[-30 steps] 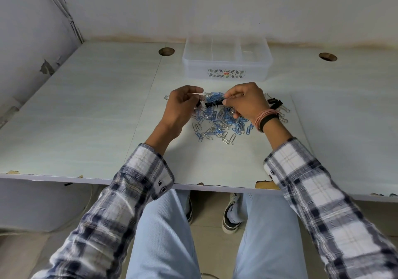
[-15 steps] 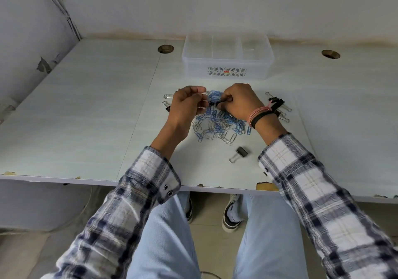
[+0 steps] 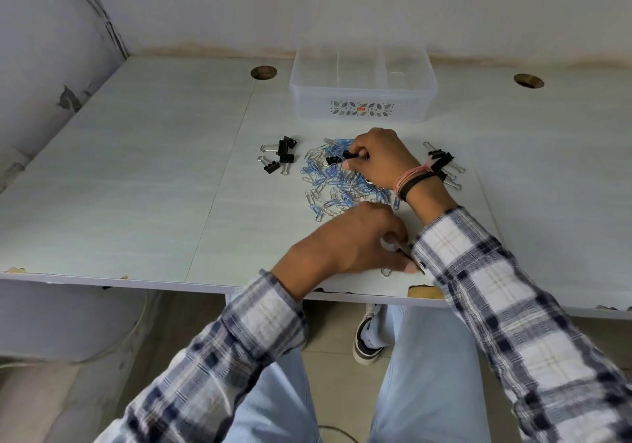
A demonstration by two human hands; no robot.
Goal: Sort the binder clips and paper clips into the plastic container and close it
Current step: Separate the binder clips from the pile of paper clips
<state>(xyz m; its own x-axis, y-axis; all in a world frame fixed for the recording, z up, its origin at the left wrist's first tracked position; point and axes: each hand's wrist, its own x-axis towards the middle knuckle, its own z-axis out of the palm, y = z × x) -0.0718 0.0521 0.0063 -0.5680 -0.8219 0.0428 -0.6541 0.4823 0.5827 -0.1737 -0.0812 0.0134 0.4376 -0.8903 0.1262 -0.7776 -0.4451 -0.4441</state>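
Bench point(image 3: 136, 175) carries a clear, lidless container point(image 3: 362, 100) at its far side. Paper clips point(image 3: 337, 186) lie heaped in front of it, with binder clips point(image 3: 280, 158) just left and more point(image 3: 444, 163) right. Right hand point(image 3: 379, 158) pinches one black binder clip point(image 3: 347, 155) over the heap. Left hand point(image 3: 352, 247), near the front edge, pinches another clip point(image 3: 408, 256), its grip curled tight.

sleeves point(image 3: 513, 305): plaid navy-white | jeans point(image 3: 427, 374): light blue | wristbands point(image 3: 412, 177): pink, black

Paper clips point(image 3: 337, 182) before plastic container point(image 3: 362, 100)
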